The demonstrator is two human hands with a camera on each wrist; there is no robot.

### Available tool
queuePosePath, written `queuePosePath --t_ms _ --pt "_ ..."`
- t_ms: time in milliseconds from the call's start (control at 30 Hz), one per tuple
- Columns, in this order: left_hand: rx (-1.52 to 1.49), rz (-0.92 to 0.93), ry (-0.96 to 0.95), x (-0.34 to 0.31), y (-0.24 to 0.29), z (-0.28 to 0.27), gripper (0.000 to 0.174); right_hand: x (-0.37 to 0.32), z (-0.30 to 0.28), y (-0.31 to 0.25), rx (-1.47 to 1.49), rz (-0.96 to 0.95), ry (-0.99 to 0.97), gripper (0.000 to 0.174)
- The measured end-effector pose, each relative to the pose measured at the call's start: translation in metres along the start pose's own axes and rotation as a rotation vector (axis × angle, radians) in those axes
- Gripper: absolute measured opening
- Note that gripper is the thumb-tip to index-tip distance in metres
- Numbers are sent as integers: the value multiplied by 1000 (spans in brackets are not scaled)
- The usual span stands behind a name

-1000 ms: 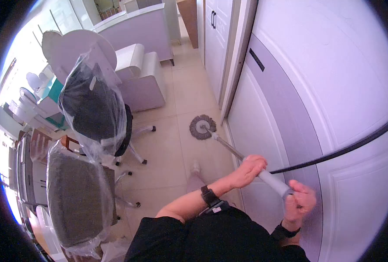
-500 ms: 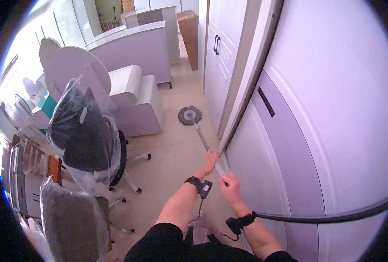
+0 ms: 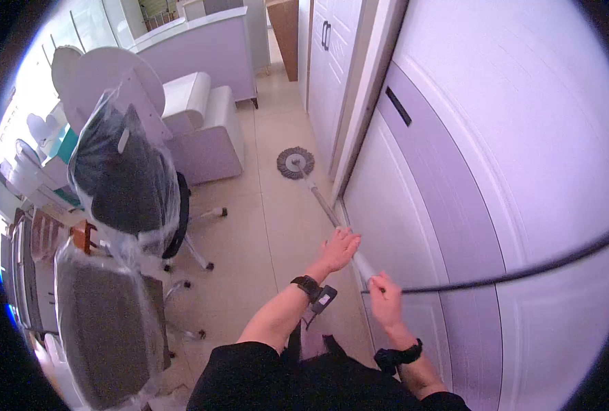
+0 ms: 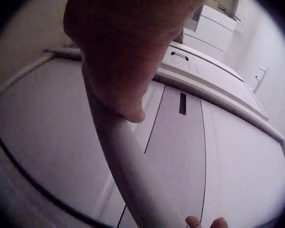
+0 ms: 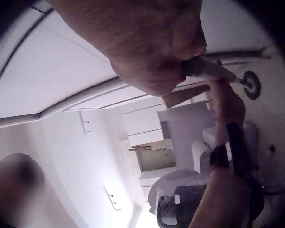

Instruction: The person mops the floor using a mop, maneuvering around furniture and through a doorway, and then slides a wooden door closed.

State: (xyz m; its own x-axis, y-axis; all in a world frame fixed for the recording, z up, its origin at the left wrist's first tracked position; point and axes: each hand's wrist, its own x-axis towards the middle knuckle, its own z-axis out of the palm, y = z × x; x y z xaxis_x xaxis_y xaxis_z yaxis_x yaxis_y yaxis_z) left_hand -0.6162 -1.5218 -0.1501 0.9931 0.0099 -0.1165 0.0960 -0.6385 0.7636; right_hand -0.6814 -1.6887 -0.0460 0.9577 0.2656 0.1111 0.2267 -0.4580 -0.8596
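Observation:
A mop with a round grey fringed head (image 3: pixel 307 152) lies out ahead on the tiled floor in the head view, its pole slanting back toward the body. My left hand (image 3: pixel 340 248) grips the pole partway up; the left wrist view shows its thumb (image 4: pixel 135 114) against the thick grey handle (image 4: pixel 128 161). Closer to the body, my right hand (image 3: pixel 385 301) holds the top end of the handle, fingers curled round it. The right wrist view also has the mop head (image 5: pixel 251 85) beyond both hands.
White panelled sliding doors (image 3: pixel 469 171) run close along the right. Two plastic-wrapped chairs (image 3: pixel 126 178) stand at the left, their wheeled legs on the floor. Further ahead are a white bench-like seat (image 3: pixel 208 137), a counter (image 3: pixel 202 48) and a cabinet with black handles (image 3: pixel 332 61).
Both hands have pushed the mop forward and left, away from the sliding door; the head sits farther out on the floor. The pole now angles less toward the door. Both hands keep hold.

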Motion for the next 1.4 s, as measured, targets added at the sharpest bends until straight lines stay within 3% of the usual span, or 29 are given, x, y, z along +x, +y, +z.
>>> queuePosePath --t_ms 133,200,300,400,500,567,600,700,800,900,1000,1100,1233,1333,1400 --pt "-182 299 -24 -56 37 40 39 -92 -81 -37 -19 3 54 11" --pt "-198 259 -6 -74 52 64 41 -139 -118 -62 -103 25 51 12" --pt "-134 279 -16 -107 79 99 48 -192 -167 -108 -105 259 55 14" --pt "-70 338 -19 -132 93 135 53 -232 -187 -83 -190 211 365 14" --pt "-64 339 -51 -160 103 138 55 -262 -183 -42 -239 -5 694 19" --pt "-47 311 -90 -170 104 132 56 -271 -180 -21 -306 -75 650 23" --pt "-25 298 -106 -170 102 128 56 -269 -177 -18 -339 -111 635 25" --pt "50 239 -98 -156 79 127 57 -256 -174 -30 -169 93 378 25" --pt "110 171 -100 -138 54 110 56 -224 -145 -7 -168 -228 480 22" --pt "112 65 -91 -121 24 68 55 -186 -125 -21 -163 25 163 24" --pt "59 -39 -40 -103 -18 29 51 -132 -74 -3 -154 -213 257 21" --pt "15 -203 -33 -73 -80 0 47 -78 -31 -22 -24 -61 -76 22" --pt "-7 -364 68 -74 -103 -81 46 -24 39 -35 -21 -111 -181 23" --pt "45 -358 -4 -42 -182 -94 48 17 78 -58 31 -68 -205 23" --pt "21 -439 87 -29 -222 -100 48 40 104 -59 17 -25 -220 24"
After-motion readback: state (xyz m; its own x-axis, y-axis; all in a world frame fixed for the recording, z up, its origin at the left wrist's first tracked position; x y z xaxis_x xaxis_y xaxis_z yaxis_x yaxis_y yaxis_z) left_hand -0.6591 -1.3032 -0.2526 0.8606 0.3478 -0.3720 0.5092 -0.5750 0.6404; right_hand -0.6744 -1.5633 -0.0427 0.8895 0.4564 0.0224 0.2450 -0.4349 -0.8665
